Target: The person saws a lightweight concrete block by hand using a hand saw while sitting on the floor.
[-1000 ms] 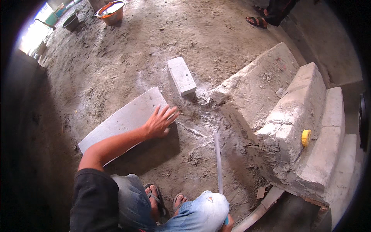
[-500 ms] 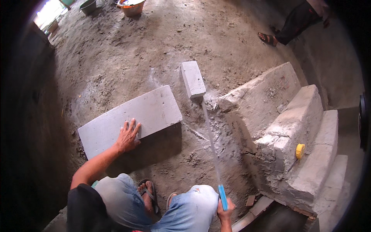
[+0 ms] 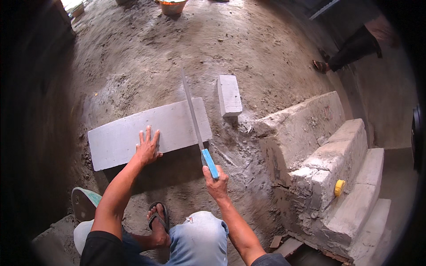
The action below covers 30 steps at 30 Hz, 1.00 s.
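A long light-grey concrete block (image 3: pixel 120 139) lies in front of me, its near edge casting a dark shadow on the ground. My left hand (image 3: pixel 148 148) rests on its top near the middle, fingers spread. In my right hand (image 3: pixel 216 181) is the blue handle of a handsaw (image 3: pixel 192 104). Its narrow blade points away from me and crosses above the block close to the right end; whether the teeth touch it I cannot tell. Just right of that end sits a shorter block piece (image 3: pixel 229 95), apart from the long one.
Rough block steps (image 3: pixel 328 155) rise on the right, with a yellow tape measure (image 3: pixel 339 188) on them. An orange tub (image 3: pixel 172 6) stands at the far edge. Another person's sandalled foot (image 3: pixel 320 66) is at the far right. A white-green curved object (image 3: pixel 84 204) is beside my left arm.
My right hand has brought the saw up and left from beside my knee, so the blade now crosses the long block's right end. My left hand stays on the block.
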Motion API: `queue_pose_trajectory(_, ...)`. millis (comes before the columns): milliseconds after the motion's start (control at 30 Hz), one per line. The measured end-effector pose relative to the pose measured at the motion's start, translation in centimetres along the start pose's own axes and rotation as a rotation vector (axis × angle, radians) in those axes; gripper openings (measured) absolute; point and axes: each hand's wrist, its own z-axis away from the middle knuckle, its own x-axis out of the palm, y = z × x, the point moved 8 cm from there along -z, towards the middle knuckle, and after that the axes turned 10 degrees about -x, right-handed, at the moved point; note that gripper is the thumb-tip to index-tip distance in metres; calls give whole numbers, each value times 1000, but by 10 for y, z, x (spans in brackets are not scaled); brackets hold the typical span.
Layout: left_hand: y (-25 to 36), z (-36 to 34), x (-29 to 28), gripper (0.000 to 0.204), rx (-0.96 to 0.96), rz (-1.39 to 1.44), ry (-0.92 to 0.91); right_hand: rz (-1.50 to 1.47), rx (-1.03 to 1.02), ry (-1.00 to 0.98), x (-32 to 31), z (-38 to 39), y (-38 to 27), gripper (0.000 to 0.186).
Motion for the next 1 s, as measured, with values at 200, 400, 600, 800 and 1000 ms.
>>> queue_pose_trajectory(200,-3,0,-2,106,11,35,58,7,-10,-12,10,-16,-7,30)
queue_pose_trajectory(400,-4,-1,-1,106,5,59,64,10,20,-37,15,-25,-8,30)
queue_pose_trajectory(600,-4,-1,-2,108,-23,53,35,-13,36,-57,22,-28,-7,29)
queue_pose_trajectory(800,-4,-2,0,107,-25,67,24,-37,40,-12,23,-25,-6,33)
queue_pose_trajectory(1000,-5,-1,0,107,-14,68,63,25,19,-53,25,-25,-6,29)
